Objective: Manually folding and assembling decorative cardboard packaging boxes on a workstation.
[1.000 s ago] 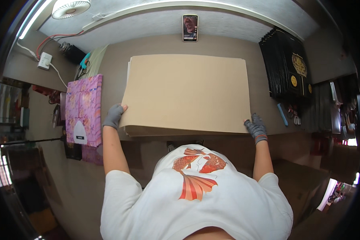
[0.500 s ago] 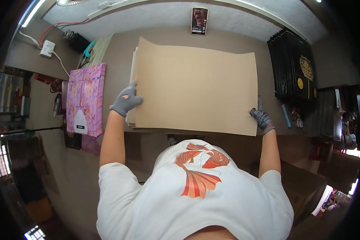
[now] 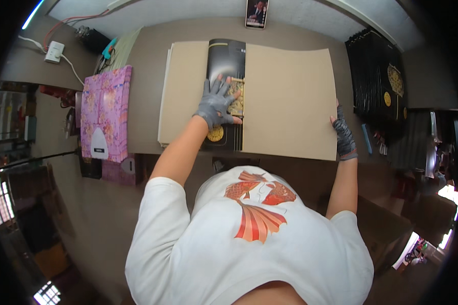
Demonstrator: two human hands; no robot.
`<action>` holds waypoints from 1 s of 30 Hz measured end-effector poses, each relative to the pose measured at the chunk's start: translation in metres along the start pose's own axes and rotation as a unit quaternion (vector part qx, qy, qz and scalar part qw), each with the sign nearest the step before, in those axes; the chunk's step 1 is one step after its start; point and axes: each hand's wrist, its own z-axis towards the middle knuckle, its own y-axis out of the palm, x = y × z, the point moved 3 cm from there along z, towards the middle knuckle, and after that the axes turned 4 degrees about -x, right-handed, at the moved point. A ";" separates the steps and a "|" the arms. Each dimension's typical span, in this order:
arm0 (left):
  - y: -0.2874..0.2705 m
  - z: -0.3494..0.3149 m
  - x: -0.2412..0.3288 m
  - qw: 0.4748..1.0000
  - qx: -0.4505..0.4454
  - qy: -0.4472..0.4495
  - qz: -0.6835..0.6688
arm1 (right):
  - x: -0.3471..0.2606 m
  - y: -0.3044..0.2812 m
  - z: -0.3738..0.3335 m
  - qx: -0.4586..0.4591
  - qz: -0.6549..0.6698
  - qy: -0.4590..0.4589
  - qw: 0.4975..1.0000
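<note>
A large sheet of brown paper (image 3: 290,101) lies on a stack of similar brown sheets (image 3: 184,91). Its left part is folded over, showing a black printed strip (image 3: 227,56) with gold patterns. My left hand (image 3: 216,104), in a grey glove with bare fingertips, rests flat on this strip with its fingers spread. At the sheet's right edge is my right hand (image 3: 345,134), in a dark patterned glove, its thumb over the edge; the other fingers are partly hidden.
Pink flowered paper bags (image 3: 106,112) are piled at the left. On the right stands a stack of black bags with gold print (image 3: 376,76), near a blue stick-like tool (image 3: 366,138). A phone (image 3: 257,12) leans at the back; a white power strip (image 3: 54,52) lies far left.
My left hand has moved right, from the sheet's left edge onto its folded-over part, and the black printed strip now shows. My right hand stays at the right edge.
</note>
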 end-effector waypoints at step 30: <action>-0.002 -0.003 -0.001 0.993 -0.099 0.022 0.063 | 0.002 0.093 0.030 -0.084 -0.037 -0.213 0.973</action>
